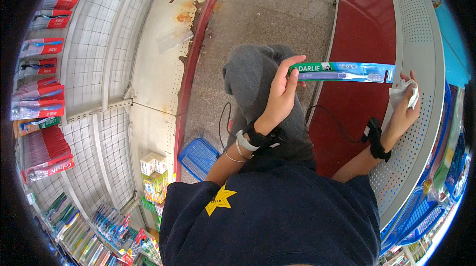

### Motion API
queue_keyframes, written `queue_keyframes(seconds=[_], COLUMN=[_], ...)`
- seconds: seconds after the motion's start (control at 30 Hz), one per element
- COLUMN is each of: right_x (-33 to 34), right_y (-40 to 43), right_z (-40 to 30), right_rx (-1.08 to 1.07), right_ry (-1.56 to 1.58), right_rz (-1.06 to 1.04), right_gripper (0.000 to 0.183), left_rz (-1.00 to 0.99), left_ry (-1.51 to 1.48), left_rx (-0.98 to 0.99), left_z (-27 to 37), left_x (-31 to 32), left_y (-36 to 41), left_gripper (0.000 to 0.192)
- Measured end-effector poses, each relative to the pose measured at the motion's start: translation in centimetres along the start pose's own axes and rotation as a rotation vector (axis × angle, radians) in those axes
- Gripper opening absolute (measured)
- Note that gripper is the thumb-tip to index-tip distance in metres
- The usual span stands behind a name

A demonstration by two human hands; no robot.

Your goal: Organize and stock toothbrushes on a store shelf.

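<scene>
A Darlie toothbrush in a blue and green blister pack [344, 72] is held by its green end between the thumb and fingers of my left hand [284, 89]. The pack lies level across the view, with the brush head pointing right. My right hand [407, 100] holds a crumpled white tissue or cloth [399, 93] just past the pack's far end, over the perforated shelf. Its fingers do not appear to touch the pack.
Packaged toothbrushes [39, 104] hang on the wire mesh at left. A worn cream shelf [160, 76] bears small boxes [154, 184]. Near my left forearm, a blue plastic basket [199, 158] sits on the floor. The perforated grey shelf [412, 24] runs along the right, with blue baskets [420, 217] beyond.
</scene>
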State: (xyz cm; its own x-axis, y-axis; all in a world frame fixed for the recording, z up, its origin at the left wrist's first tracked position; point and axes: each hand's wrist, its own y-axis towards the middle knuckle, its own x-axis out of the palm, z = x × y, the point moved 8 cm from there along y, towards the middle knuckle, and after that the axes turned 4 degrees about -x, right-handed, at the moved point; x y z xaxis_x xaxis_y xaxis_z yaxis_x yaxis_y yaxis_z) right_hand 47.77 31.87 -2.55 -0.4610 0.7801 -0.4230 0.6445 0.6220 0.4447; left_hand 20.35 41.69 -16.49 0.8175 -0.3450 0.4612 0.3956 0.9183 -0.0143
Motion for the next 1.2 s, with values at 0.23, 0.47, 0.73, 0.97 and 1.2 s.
queue_keyframes(seconds=[0.23, 0.47, 0.73, 0.97, 1.2], right_x=[-0.1, 2.5, 1.3, 2.6, 6.5], right_y=[-0.7, -1.6, -3.4, -7.0, -11.5], right_z=[-2.4, 0.3, 5.8, 6.2, 5.9], right_rx=[-0.125, -0.004, 0.125, 0.421, 0.360], right_ry=[-0.199, -0.151, -0.137, 0.007, 0.127], right_rz=[-0.120, -0.371, -0.201, 0.151, -0.490], right_gripper=[0.038, 0.033, 0.032, 0.029, 0.023], left_rz=[-0.056, -0.099, -0.091, -0.102, 0.006], left_ry=[0.159, 0.166, 0.054, -0.154, -0.319], left_rx=[0.060, 0.074, 0.002, 0.041, 0.005], left_z=[0.9, 1.1, 0.5, 0.9, 0.8], left_x=[0.9, 1.2, 0.7, 1.1, 0.1], left_y=[0.1, -0.2, -0.1, -0.2, -0.1], left_gripper=[0.028, 0.026, 0.032, 0.073, 0.087])
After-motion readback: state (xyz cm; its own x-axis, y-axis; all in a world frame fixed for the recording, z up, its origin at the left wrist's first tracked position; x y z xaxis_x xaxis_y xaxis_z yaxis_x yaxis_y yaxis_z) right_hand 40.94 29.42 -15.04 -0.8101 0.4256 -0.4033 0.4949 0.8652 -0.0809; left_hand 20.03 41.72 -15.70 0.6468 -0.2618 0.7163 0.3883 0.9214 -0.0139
